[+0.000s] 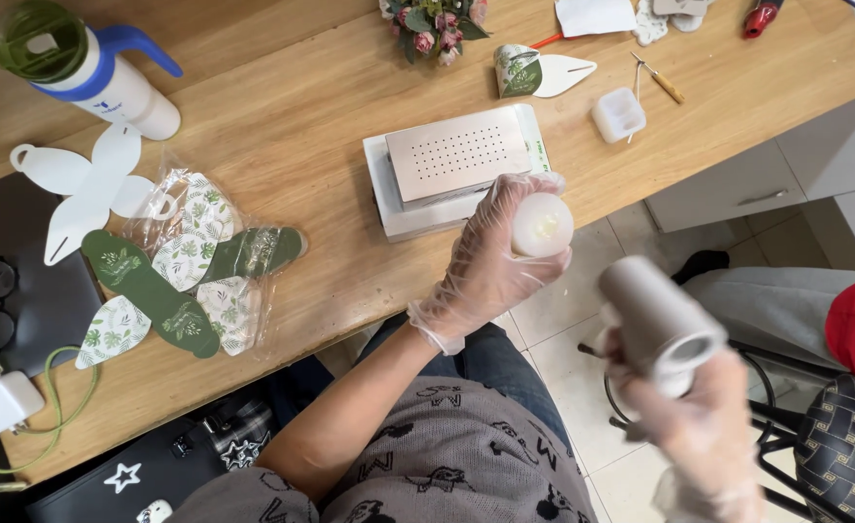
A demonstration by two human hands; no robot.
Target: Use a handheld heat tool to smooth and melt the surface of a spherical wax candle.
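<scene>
The left hand (490, 261), in a thin clear glove, has its grip closed round a small white candle (542, 225), held upright in the air just off the near edge of the wooden surface (292, 116), in front of the flat metal box with a perforated top (456, 155) that stands near that edge. The right hand (694, 426), also gloved and blurred, has its grip wrapped round the lower part of a grey cylindrical tool (655, 320), tilted with its open end towards the camera; how firmly the fingers clasp it cannot be told through the blur. Candle and tool are near each other but apart, both over the lap and the tiled floor rather than over the surface. The main risk, as I judge it, is a drop: the gloves look loose and slick, the candle is smooth and held mostly by fingertips, and nothing lies beneath it to catch it. If the grey tool gives off heat or air, holding it too close or too long could soften or mark the candle, though the pictures do not show what the tool does. Toward the left end of the surface lie leaf-printed paper cut-outs in plastic sleeves (190, 266), with a white bottle with a green lid (78, 63) at the far left corner; a small bunch of pink flowers (435, 24) lies at the far edge.
</scene>
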